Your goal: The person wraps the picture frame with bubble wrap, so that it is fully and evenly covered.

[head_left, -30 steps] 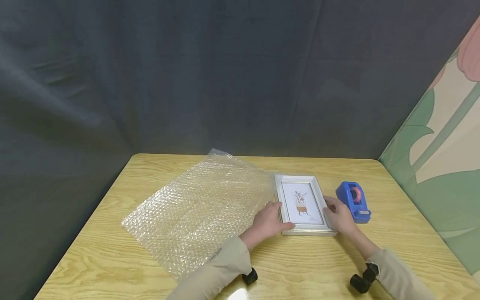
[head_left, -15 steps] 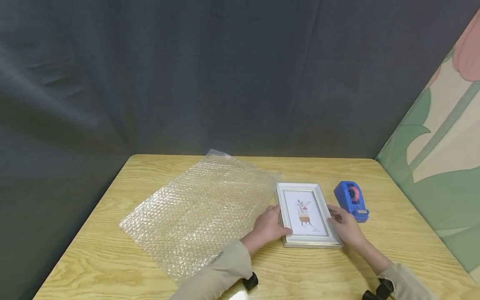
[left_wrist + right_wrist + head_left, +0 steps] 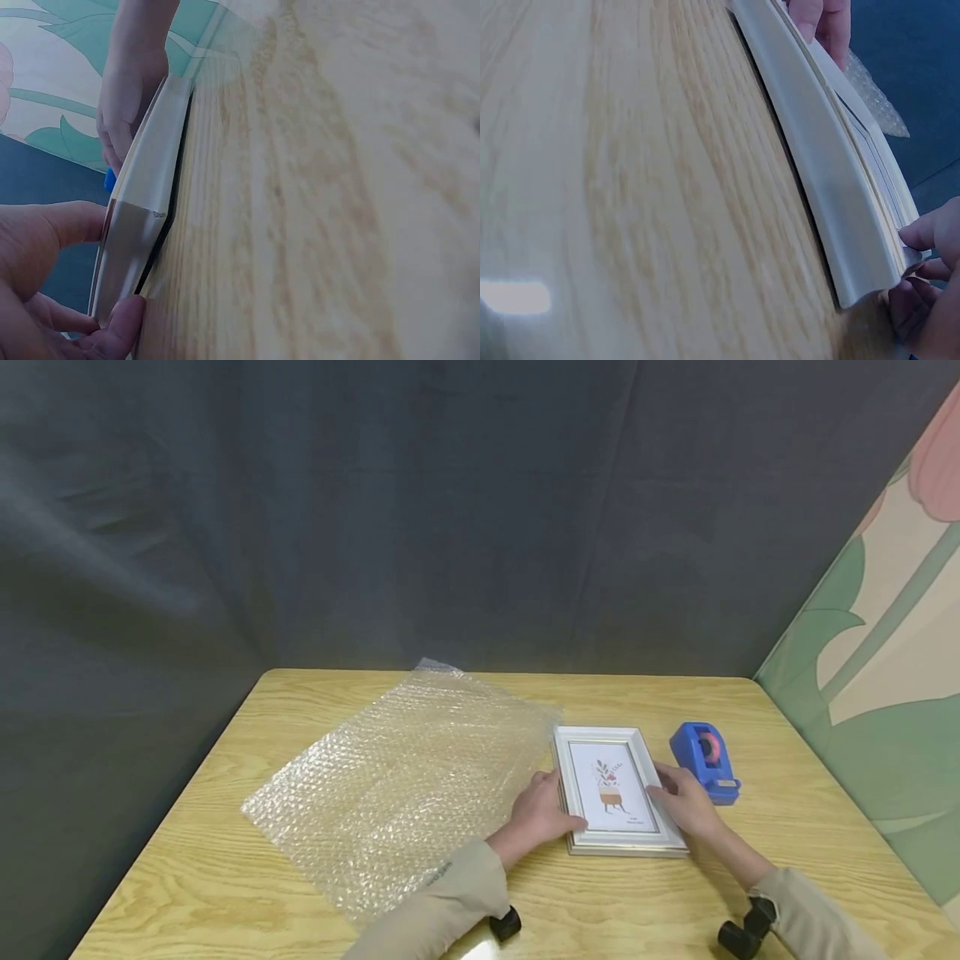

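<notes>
A white picture frame [image 3: 611,785] with thin gold lines surrounds a print of a potted plant. It lies face up, low over the tabletop. My left hand [image 3: 538,810] grips its left side, thumb on the near left corner and fingers along the edge. On the opposite side my right hand [image 3: 686,802] pinches the frame, its thumb over the face. Fingers [image 3: 82,221] curl around the frame's thick side in the left wrist view. In the right wrist view, the right thumb [image 3: 922,231] presses the face while the other fingers reach beneath the edge.
A large sheet of bubble wrap [image 3: 405,777] spreads flat left of the frame, its right corner close to the frame's far left corner. Just beyond my right hand stands a blue tape dispenser [image 3: 705,764] with a pink roll. Dark curtain hangs behind the wooden table [image 3: 637,693].
Both hands have drawn the picture frame toward me and slightly right, away from the bubble wrap's corner. The right thumb has moved further onto the frame's face. Wrap and dispenser stay put.
</notes>
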`<state>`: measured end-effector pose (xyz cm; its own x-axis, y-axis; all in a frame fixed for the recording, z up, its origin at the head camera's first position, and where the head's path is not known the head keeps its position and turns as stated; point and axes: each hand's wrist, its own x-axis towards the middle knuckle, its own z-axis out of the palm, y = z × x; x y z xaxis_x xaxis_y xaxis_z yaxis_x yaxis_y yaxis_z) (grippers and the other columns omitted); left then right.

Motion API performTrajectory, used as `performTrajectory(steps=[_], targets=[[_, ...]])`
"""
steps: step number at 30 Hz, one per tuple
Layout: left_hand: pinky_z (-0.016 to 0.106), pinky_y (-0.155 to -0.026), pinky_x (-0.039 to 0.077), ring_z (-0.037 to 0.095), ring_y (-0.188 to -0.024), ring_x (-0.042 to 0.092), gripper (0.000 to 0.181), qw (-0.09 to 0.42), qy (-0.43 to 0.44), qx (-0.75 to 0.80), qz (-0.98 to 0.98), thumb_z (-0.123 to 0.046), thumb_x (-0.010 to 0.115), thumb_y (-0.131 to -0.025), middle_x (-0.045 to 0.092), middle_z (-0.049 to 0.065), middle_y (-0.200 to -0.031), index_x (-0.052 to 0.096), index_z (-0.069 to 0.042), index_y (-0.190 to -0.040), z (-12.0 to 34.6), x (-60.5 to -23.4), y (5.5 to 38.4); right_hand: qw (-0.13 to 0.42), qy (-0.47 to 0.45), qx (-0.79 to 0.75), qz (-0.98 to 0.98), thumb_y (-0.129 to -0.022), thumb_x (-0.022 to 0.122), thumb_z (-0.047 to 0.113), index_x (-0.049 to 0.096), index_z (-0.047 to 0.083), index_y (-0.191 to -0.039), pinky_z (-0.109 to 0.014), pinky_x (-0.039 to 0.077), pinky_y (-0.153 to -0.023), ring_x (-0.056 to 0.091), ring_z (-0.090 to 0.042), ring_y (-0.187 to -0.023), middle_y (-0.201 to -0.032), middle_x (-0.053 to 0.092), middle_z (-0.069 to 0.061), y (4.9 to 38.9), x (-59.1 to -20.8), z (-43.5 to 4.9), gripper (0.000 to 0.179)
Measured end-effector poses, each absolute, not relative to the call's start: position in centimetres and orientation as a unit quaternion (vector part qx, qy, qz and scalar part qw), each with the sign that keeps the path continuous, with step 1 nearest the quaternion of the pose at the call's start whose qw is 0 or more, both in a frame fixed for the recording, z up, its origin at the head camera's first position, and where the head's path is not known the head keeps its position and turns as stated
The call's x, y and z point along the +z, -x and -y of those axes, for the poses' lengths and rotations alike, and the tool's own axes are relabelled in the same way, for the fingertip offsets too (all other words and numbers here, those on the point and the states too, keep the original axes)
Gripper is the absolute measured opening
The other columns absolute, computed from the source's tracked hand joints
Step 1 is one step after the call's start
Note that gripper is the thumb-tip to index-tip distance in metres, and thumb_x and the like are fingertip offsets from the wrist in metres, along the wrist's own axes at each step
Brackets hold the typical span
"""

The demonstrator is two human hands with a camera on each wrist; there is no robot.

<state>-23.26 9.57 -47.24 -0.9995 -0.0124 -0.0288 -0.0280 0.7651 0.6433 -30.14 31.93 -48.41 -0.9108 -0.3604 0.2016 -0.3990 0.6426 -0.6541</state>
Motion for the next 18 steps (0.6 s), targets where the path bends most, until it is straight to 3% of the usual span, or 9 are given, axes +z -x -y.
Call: performTrajectory(steps=[3,7,11,16,18], targets=[[0.031,-0.079,0.048,0.024,-0.094,0.055,0.079,0.006,0.015,0.361,-0.932,-0.022,0.080,-0.060,0.050,0.009,-0.115,0.045,-0.011,-0.130,-9.8,-47.4,23.4,0.017,-0.214,0.373,0.903,-0.083,0.056,-0.003,0.043,-0.021,-0.120,-0.043,0.047,-0.078,0.054,-0.036,-0.092,-0.108,0.054,-0.034,30.2,-48.4,-32.0,0.044],[0.027,-0.077,0.048,0.020,-0.090,0.053,0.073,-0.003,0.016,0.383,-0.924,-0.012,0.077,-0.059,0.050,0.008,-0.108,0.048,-0.006,-0.126,-10.2,-47.3,23.5,-0.039,-0.196,0.398,0.895,-0.082,0.056,-0.003,0.034,-0.024,-0.124,-0.054,0.041,-0.090,0.047,-0.049,-0.107,-0.117,0.046,-0.041,30.0,-48.0,-32.2,0.052],[0.027,-0.078,0.046,0.020,-0.091,0.050,0.069,-0.011,0.012,0.396,-0.918,-0.005,0.074,-0.059,0.050,0.009,-0.105,0.049,-0.003,-0.122,-10.3,-47.0,23.4,-0.093,-0.166,0.434,0.880,-0.082,0.053,-0.004,0.027,-0.021,-0.130,-0.053,0.039,-0.094,0.043,-0.049,-0.112,-0.123,0.041,-0.040,29.7,-47.6,-32.5,0.058],[0.029,-0.083,0.043,0.022,-0.096,0.047,0.067,-0.024,0.017,0.424,-0.905,0.003,0.070,-0.056,0.053,0.009,-0.104,0.049,-0.003,-0.120,-10.8,-47.0,23.1,-0.104,-0.152,0.479,0.859,-0.082,0.049,-0.008,0.022,-0.018,-0.134,-0.052,0.037,-0.096,0.037,-0.051,-0.117,-0.130,0.033,-0.040,28.7,-47.3,-32.6,0.059],[0.031,-0.086,0.043,0.023,-0.099,0.046,0.068,-0.030,0.020,0.436,-0.899,0.006,0.068,-0.054,0.052,0.010,-0.107,0.050,-0.003,-0.119,-11.0,-47.0,23.0,-0.107,-0.139,0.488,0.855,-0.083,0.048,-0.008,0.020,-0.016,-0.135,-0.047,0.039,-0.095,0.035,-0.051,-0.119,-0.132,0.030,-0.040,28.3,-47.1,-32.7,0.060]])
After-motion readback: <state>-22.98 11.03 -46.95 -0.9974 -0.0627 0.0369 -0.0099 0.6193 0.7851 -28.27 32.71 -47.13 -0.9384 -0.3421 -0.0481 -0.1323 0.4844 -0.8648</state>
